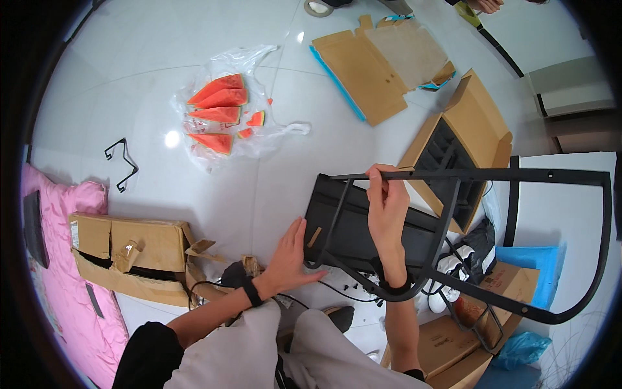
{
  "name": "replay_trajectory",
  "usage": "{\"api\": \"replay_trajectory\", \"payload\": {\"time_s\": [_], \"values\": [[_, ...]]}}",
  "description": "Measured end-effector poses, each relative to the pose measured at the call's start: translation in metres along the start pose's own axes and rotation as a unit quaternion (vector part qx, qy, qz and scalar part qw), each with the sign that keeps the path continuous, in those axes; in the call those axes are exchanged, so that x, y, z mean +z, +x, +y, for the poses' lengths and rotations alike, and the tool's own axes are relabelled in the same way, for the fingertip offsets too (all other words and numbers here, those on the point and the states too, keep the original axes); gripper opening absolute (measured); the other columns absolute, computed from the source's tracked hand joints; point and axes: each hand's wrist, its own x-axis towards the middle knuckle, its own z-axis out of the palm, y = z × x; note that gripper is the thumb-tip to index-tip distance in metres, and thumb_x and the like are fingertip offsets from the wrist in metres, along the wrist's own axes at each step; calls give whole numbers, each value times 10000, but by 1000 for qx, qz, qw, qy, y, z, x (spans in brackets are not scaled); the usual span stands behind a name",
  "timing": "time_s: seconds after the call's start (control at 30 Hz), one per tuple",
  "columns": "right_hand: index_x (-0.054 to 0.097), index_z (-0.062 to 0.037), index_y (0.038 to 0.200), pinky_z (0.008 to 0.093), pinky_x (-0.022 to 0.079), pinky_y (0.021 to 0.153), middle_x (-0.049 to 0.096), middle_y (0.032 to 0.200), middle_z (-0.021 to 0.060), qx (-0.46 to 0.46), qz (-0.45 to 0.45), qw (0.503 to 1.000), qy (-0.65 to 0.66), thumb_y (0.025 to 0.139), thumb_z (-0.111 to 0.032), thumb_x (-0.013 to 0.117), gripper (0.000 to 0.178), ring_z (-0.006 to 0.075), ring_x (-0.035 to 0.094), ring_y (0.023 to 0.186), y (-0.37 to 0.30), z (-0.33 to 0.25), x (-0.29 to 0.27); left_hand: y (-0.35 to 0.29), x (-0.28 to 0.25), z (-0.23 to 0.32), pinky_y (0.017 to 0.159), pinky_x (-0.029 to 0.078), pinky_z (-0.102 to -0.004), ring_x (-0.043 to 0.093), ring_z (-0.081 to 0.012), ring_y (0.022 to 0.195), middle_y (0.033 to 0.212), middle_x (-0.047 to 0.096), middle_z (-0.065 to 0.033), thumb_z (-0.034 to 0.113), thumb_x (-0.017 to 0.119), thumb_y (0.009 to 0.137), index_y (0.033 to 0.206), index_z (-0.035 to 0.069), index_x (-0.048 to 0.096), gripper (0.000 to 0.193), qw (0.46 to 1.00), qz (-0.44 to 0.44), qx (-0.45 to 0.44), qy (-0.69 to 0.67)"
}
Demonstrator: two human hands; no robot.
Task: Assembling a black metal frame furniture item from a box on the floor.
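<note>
Evidently, the black tubular metal frame (447,227) is stiff and likely hollow, so more awkward than heavy. It is in front of the person, one end crossing over a black panel (356,223), the other reaching far to the right, past the open cardboard box (479,107), in a rounded loop. The right hand (387,201) has its fingers curled over the upper rail, above the panel. That hold falls short of the middle, so the long loop should act as a lever on the wrist; a grip nearer the middle crossbar would probably balance better. The smooth dark coating might slide a little in the palm, yet the tube looks thin enough to wrap and should take a firm squeeze. The left hand (288,256) is spread, thumb apart, fingertips at the panel's left edge, grasping nothing. Whether panel and frame are joined is hard to tell at this angle.
</note>
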Motion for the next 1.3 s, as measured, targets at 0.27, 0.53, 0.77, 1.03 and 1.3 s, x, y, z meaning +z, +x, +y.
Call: {"api": "replay_trajectory", "payload": {"time_s": [0.27,0.53,0.77,1.03,1.3], "values": [[582,48,1157,381,486,570,595,725,158,84,-78,993,-36,1005,-220,573,308,259,607,573,-30,66,47,1,40,-39,1175,277,-516,306,-508,1376,1510,283,-353,-89,608,782,1529,-136,119,894,996,37,-25,72],[580,25,976,287,449,473,532,655,19,198,-108,963,149,1005,-115,505,161,107,519,492,-31,49,70,-5,35,-43,1176,287,-500,305,-521,1370,1540,274,-318,-113,590,785,1544,-104,125,890,998,36,-44,5],[545,66,881,542,491,649,645,820,322,51,-160,983,-75,927,-127,545,199,513,631,758,-22,39,72,-9,49,-50,1162,312,-514,320,-535,1343,1570,259,-288,-167,602,715,1574,-14,149,982,998,45,-38,-11],[600,141,1113,559,525,706,646,856,349,15,-123,987,-99,869,-124,562,362,545,623,801,-24,54,50,-4,54,-37,1168,306,-517,254,-519,1392,1600,118,-313,-159,635,736,1568,-35,101,996,998,25,-59,-6],[565,123,1311,299,494,545,507,700,41,227,-160,956,94,896,-77,518,463,117,551,573,-32,66,52,16,22,-45,1209,286,-441,234,-483,1438,1593,149,-323,-19,783,644,1537,-112,39,1166,997,-15,-9,-69]]}}
